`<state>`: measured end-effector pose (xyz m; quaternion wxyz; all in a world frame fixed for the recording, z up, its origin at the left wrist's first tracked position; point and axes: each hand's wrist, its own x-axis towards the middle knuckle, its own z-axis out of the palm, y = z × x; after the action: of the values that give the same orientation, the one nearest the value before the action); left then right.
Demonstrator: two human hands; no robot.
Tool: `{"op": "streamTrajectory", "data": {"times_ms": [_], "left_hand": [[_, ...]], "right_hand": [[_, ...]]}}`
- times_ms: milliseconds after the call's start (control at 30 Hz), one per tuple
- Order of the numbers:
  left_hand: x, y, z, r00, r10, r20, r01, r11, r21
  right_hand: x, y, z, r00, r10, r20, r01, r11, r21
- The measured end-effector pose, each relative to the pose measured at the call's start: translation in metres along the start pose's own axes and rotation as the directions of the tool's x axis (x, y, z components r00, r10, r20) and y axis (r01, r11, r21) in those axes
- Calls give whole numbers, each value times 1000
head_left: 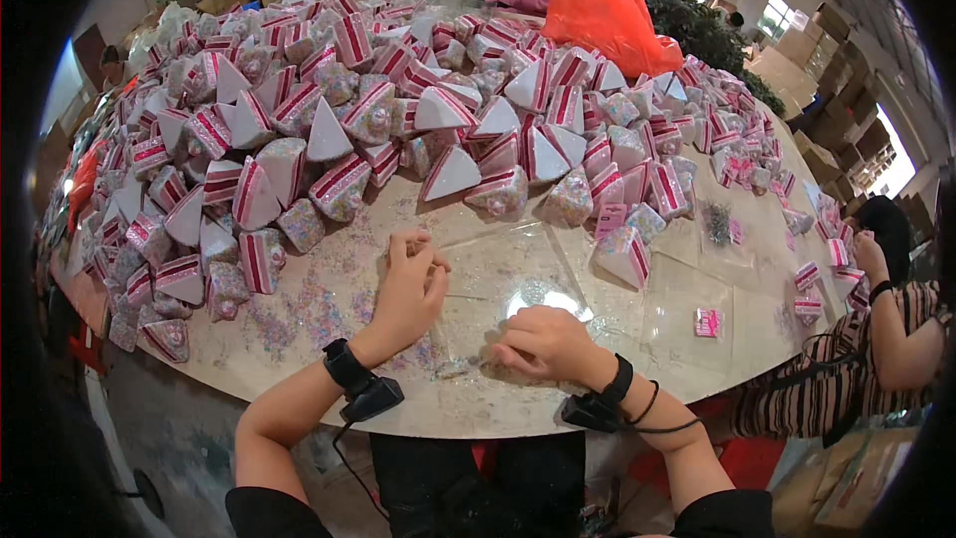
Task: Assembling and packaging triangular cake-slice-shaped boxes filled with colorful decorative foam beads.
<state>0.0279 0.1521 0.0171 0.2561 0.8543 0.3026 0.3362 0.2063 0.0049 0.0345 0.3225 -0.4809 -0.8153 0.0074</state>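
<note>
My left hand (410,284) is raised just over the table, its fingers bent and the thumb apart, with nothing visible in it. Beside it to the right, my right hand (551,344) rests low at the tabletop with its fingers curled in. Whatever those fingers may hold is hidden. Between and beyond the hands lie clear plastic sheets (498,264) and a scatter of pastel sequins (284,324). The closest of many wedge-shaped cake-slice ornaments (625,257), white with pink stripes and glitter, sits past my right hand. A pink card (609,221) lies beside it.
A large heap of cake-slice ornaments (344,130) covers the far and left table (398,418). At right lie a clear bag of small metal pieces (719,224) and a pink packet (708,323). Across stands a red plastic bag (607,15). Two other people sit at the table.
</note>
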Motion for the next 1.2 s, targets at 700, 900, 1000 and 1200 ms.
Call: {"op": "streamTrajectory", "data": {"times_ms": [700,900,1000,1200], "left_hand": [[10,-8,3,954,-258,-155,192,918,-348],[10,-19,8,955,-249,-161,179,917,-357],[15,-21,7,955,-254,-151,177,902,-394],[11,-28,14,948,-198,-249,130,955,-266]], "right_hand": [[-4,4,-41,946,-71,317,94,994,-55],[39,-24,-125,943,135,303,-149,988,26],[76,-46,-185,941,244,235,-266,961,69],[128,-23,-197,985,166,-57,-166,986,6]]}}
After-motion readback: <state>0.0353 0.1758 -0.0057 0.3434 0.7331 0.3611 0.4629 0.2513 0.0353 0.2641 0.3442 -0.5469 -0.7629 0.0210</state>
